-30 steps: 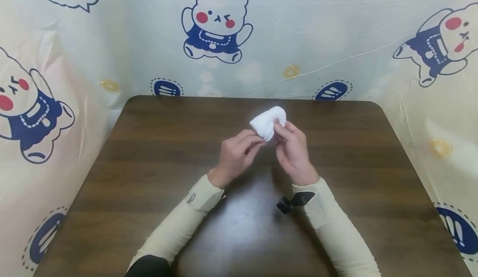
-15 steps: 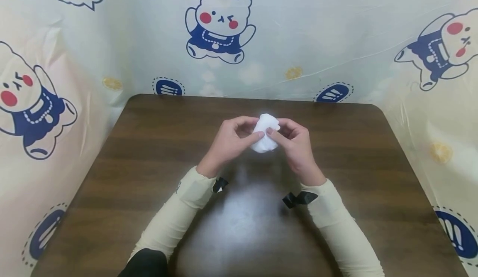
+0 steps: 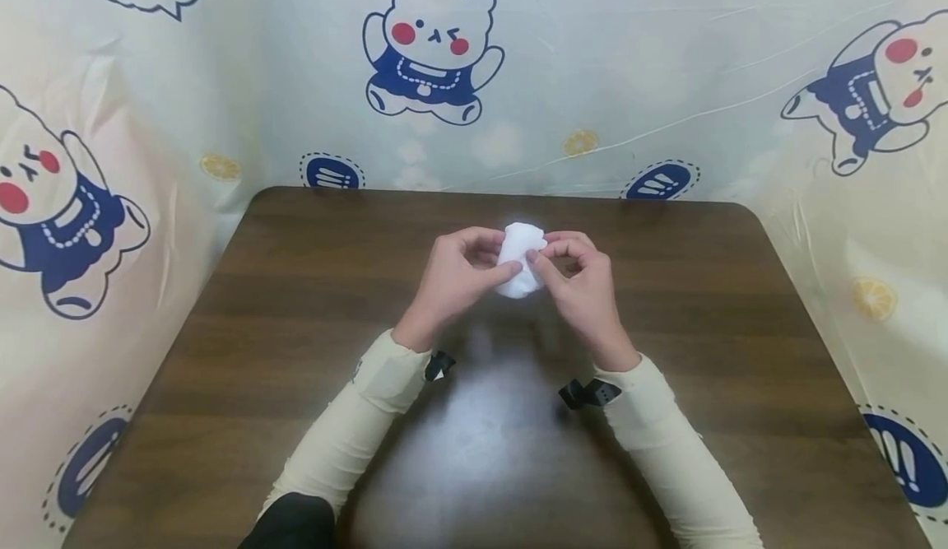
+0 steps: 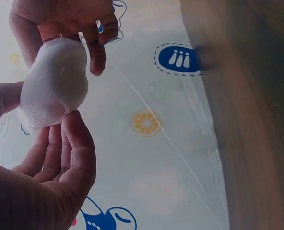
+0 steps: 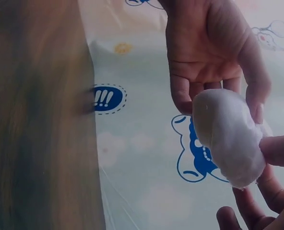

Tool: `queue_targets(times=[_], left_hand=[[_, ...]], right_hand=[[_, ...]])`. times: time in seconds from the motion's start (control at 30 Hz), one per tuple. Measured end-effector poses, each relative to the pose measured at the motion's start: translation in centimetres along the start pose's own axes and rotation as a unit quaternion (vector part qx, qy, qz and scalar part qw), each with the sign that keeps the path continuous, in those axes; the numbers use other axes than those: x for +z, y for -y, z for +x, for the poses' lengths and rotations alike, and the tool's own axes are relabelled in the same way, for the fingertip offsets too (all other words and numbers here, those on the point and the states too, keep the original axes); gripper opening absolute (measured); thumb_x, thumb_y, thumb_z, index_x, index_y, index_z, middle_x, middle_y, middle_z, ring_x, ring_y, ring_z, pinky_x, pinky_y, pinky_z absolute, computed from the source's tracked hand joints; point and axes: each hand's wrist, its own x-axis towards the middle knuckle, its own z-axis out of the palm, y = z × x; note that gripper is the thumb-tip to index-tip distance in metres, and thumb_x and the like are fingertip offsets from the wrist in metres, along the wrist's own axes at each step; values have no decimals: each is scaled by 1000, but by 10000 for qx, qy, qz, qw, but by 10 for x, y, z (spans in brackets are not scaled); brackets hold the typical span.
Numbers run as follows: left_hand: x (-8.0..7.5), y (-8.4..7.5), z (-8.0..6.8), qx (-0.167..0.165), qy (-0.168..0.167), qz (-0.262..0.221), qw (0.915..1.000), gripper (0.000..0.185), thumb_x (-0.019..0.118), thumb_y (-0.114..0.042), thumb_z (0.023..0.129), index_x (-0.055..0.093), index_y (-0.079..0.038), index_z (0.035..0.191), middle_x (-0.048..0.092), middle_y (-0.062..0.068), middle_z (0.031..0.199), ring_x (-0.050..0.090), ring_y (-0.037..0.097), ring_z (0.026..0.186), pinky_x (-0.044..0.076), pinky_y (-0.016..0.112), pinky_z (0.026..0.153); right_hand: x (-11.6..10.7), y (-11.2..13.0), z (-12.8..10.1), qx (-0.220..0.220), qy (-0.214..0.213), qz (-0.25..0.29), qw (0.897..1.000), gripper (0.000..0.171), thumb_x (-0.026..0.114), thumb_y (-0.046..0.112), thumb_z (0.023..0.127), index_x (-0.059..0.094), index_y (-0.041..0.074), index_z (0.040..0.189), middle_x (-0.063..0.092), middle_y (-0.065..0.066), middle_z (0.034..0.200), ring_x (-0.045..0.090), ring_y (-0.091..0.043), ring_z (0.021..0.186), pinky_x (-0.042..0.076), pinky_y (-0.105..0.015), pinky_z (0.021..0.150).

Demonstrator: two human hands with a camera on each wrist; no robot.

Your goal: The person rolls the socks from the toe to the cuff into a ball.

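A small white bundled cloth, soft and rounded like a rolled sock, is held above the middle of the brown table. My left hand grips its left side between thumb and curled fingers. My right hand pinches its right side with thumb and fingertips. In the left wrist view the white bundle sits between my left thumb and fingers, with the right hand's fingers touching its top. In the right wrist view the bundle is held between both hands against the patterned backdrop.
A plastic sheet printed with cartoon bears and blue badges walls the table on the back and both sides. The wooden tabletop has rounded far corners. Cream sleeves with black wrist straps cover both forearms.
The left hand rose from below the bundle to grip its left side. The bundle turned and was squeezed into a more compact, upright shape between both hands.
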Motion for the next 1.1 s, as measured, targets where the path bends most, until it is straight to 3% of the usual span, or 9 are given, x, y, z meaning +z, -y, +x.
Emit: queue_targets(times=[0.23,0.57,0.73,0.9,1.1], left_hand=[[1,-1,0,-147,-116,117,9998,40,88,-22,80,72,-4,111,72,4,100,70,18,85,58,35,76],[5,0,-2,29,-438,-109,9990,40,89,-19,78,72,-2,110,72,6,98,70,20,85,57,35,78],[4,1,-2,75,-457,17,9989,38,88,-17,79,72,-1,109,72,7,98,69,20,83,58,33,77],[3,4,0,93,-597,-78,9981,34,87,-11,79,72,1,107,72,9,95,69,21,82,57,33,77],[5,6,0,-93,-561,-573,9967,36,85,-10,81,66,-1,111,72,10,101,69,23,89,56,35,83]], right_hand=[[-1,-1,-2,185,185,129,9996,20,77,18,91,74,0,97,60,-7,115,51,-22,113,45,-50,90],[3,-1,1,789,269,-117,9964,20,71,14,95,68,-4,101,55,-14,125,49,-28,114,44,-43,87],[1,-1,1,761,324,-92,9965,21,72,17,95,69,-3,98,54,-11,124,47,-24,116,45,-42,90],[2,-3,0,527,-18,183,9984,22,72,18,95,66,-3,95,57,-16,121,50,-23,110,41,-45,90],[2,-6,-1,236,110,585,9979,31,73,14,93,59,1,117,60,-10,121,59,-26,107,50,-40,88]])
